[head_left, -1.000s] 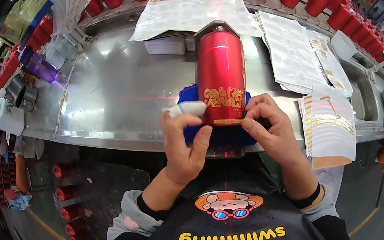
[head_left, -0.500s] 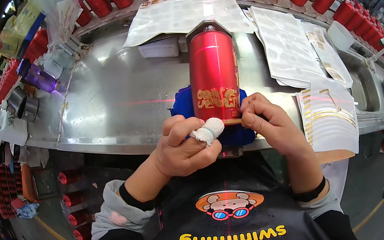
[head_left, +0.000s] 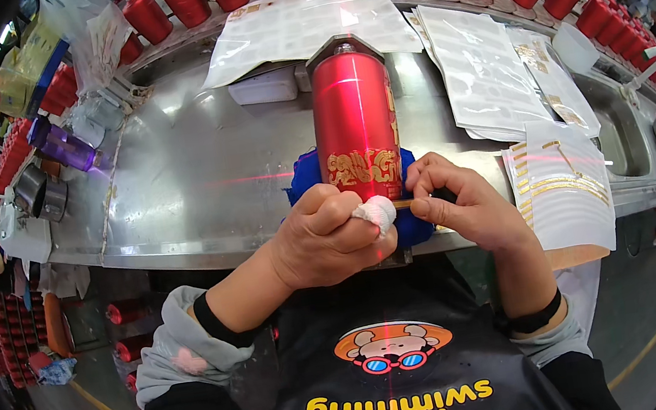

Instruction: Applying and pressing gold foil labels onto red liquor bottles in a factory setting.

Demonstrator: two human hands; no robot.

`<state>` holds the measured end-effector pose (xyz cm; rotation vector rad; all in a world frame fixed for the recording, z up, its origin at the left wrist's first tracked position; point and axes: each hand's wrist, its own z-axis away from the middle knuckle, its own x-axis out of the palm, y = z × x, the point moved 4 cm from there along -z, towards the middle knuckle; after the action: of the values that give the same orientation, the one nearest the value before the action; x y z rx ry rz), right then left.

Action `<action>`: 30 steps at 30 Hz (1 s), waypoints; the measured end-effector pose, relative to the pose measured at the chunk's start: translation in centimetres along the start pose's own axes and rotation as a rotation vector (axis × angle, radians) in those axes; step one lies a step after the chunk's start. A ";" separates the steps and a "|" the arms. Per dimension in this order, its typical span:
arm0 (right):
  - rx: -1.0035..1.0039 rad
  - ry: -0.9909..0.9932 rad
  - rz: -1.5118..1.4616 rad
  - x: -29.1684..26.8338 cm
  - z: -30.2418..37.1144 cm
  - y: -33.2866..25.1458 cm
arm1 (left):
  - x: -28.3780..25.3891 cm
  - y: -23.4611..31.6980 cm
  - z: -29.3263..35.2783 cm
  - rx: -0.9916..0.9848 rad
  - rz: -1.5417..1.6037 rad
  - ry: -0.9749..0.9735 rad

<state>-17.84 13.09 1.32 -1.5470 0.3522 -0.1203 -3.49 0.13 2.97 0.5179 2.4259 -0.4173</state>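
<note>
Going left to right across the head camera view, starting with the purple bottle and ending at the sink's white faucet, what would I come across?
Purple bottle → white box-shaped object → red canister → right hand → white sheet with gold strips → white faucet.

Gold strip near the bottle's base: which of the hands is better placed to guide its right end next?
Probably the right hand: its fingertips are at that end of the strip, while the left hand is curled farther left by the bottle.
</note>
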 end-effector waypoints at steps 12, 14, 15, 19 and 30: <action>0.120 -0.032 -0.014 -0.8 0.5 0.3 | -0.2 0.0 0.7 -0.069 0.037 0.003; 0.119 -0.010 -0.039 -0.9 0.5 0.5 | -0.2 -0.1 1.1 -0.097 0.061 -0.003; 0.118 -0.004 -0.041 -0.9 0.5 0.4 | -0.2 -0.2 1.3 -0.125 0.089 -0.006; 0.108 -0.020 -0.007 -1.1 0.4 0.1 | -0.6 0.3 2.2 -0.322 0.067 0.011; 0.081 0.018 -0.012 -1.6 0.6 0.9 | -0.3 0.1 1.8 -0.254 0.060 -0.013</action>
<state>-19.32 14.15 0.69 -1.4686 0.3484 -0.1567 -2.31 -0.64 1.79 0.4725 2.3985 -0.0846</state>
